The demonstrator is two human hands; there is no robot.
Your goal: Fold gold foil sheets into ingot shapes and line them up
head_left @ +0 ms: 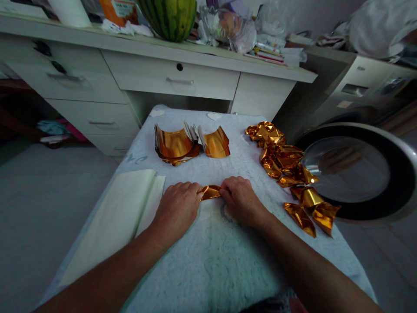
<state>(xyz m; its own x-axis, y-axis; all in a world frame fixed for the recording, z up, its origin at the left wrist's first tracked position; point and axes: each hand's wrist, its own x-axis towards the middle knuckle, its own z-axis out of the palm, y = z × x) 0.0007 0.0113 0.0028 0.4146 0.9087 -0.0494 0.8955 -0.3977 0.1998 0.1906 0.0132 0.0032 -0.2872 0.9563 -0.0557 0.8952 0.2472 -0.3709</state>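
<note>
A small rolled piece of gold foil paper [210,191] lies low over the cloth-covered table, stretched between my hands. My left hand [181,204] pinches its left end, and my right hand [243,200] grips the right end; the fingertips are partly hidden. Just beyond are two stacks of curled gold foil sheets, the left stack [174,145] and the right stack [216,143]. To the right sits a row of folded, crumpled gold foil pieces [282,156], with several more separate gold foil pieces [311,198] nearer me.
Pale folded paper [114,213] lies at the table's left. The table [211,269] has a light patterned cloth. Beyond it stands a white drawer desk [169,78] bearing a watermelon [169,17] and plastic bags. An open washing machine door [355,169] reaches close to the table's right edge.
</note>
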